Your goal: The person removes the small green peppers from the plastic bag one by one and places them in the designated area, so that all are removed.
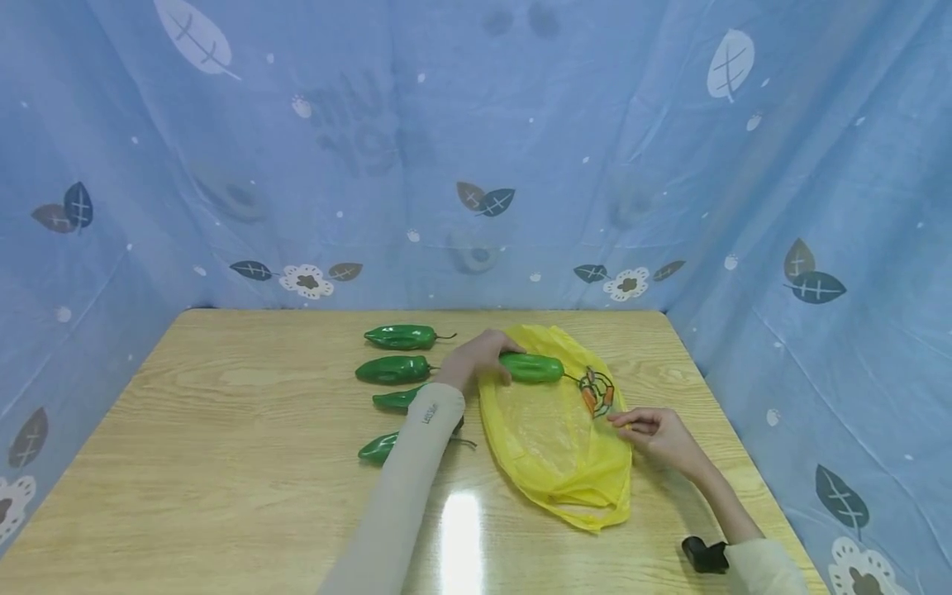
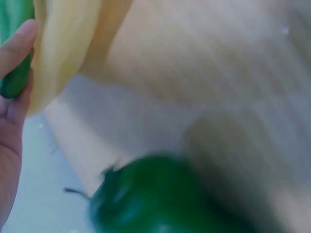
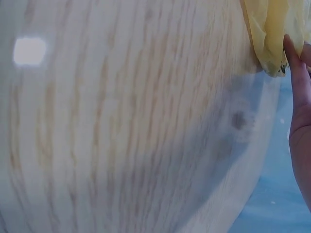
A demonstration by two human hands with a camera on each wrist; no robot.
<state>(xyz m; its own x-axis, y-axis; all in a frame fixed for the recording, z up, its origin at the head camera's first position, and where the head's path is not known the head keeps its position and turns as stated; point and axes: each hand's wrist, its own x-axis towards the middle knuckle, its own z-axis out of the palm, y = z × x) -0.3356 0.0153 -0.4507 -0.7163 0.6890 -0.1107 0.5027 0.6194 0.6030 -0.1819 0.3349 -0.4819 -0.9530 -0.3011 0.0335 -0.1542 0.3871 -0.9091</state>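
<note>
My left hand (image 1: 476, 359) grips a long green pepper (image 1: 532, 368) at its tip end, with the stem pointing right. The pepper overlaps the upper part of a yellow plastic bag (image 1: 554, 434) in the head view. In the left wrist view, the thumb and fingers close around the pepper (image 2: 17, 80) beside the bag's yellow film (image 2: 63, 53). My right hand (image 1: 658, 434) pinches the bag's right edge between thumb and fingertips. A printed design in orange and dark lines (image 1: 597, 392) shows on the bag, just above the right fingertips.
Left of the bag, several green peppers lie in a column: a far one (image 1: 402, 336), one below it (image 1: 392, 369), and nearer ones partly covered by my left sleeve (image 1: 405, 487). A black object (image 1: 702, 555) sits at my right wrist. Blue curtain (image 1: 416, 149) surrounds the wooden table (image 1: 245, 446).
</note>
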